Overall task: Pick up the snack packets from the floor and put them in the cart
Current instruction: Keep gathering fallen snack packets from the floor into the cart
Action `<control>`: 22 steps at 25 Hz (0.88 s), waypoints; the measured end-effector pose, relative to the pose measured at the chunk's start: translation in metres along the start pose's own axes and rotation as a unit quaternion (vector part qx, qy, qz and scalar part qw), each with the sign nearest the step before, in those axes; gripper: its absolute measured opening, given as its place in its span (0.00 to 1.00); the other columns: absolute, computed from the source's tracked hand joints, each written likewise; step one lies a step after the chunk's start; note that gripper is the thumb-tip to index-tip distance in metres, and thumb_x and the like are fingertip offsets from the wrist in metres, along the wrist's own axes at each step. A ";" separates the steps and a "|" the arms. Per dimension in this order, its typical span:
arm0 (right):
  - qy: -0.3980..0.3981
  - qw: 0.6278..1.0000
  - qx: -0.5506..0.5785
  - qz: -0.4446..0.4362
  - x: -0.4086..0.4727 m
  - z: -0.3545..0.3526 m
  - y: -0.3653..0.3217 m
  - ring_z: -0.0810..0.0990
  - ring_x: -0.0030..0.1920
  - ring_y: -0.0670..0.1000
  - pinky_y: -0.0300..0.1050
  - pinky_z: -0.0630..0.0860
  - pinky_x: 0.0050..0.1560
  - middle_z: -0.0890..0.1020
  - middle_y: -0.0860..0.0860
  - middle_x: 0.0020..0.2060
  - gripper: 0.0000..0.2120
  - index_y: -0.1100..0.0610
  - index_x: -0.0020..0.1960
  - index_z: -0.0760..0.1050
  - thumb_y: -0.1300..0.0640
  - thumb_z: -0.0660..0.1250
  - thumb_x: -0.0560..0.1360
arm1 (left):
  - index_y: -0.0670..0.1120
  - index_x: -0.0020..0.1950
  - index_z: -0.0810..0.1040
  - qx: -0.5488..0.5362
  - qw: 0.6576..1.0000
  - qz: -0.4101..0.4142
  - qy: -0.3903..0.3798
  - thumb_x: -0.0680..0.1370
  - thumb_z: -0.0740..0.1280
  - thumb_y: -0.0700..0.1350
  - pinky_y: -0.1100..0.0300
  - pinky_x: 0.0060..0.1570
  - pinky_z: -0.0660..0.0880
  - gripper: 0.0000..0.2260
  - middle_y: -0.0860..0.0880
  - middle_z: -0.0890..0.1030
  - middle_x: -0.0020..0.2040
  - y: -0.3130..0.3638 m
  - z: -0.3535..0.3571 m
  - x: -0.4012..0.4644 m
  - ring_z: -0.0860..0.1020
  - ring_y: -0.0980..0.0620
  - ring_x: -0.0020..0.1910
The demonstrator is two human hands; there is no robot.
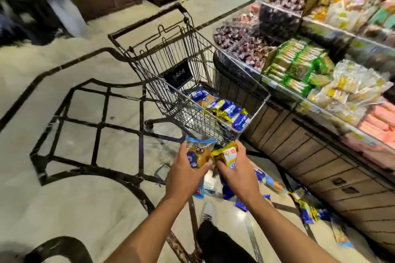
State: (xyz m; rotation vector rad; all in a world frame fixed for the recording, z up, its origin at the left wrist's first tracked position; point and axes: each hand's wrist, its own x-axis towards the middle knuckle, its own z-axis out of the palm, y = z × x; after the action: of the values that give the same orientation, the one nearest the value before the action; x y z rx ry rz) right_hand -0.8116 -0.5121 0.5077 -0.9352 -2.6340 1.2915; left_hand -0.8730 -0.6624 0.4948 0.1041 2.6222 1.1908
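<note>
Gripping crinkly foil packets, wire cart

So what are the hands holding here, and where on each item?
Left hand grips a blue-topped snack packet around its lower half; right hand grips a gold foil packet by its lower end.

Patterned floor carries scattered snack packets (blue and gold) and the cart.
</note>
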 end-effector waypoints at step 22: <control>0.099 0.975 0.123 0.155 0.396 0.085 -0.198 0.77 0.53 0.56 0.43 0.66 0.49 0.80 0.55 0.58 0.35 0.50 0.76 0.57 0.47 0.70 0.75 | 0.59 0.76 0.52 0.005 0.994 0.049 -0.097 0.64 0.68 0.70 0.44 0.64 0.74 0.46 0.49 0.74 0.70 0.083 -0.063 0.492 0.76 0.46 0.65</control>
State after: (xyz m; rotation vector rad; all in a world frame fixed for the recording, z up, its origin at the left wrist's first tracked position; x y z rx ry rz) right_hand -1.2577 -0.4467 0.5189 -1.3880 -2.1801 1.4569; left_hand -1.3672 -0.5693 0.4957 0.3375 2.4773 1.1372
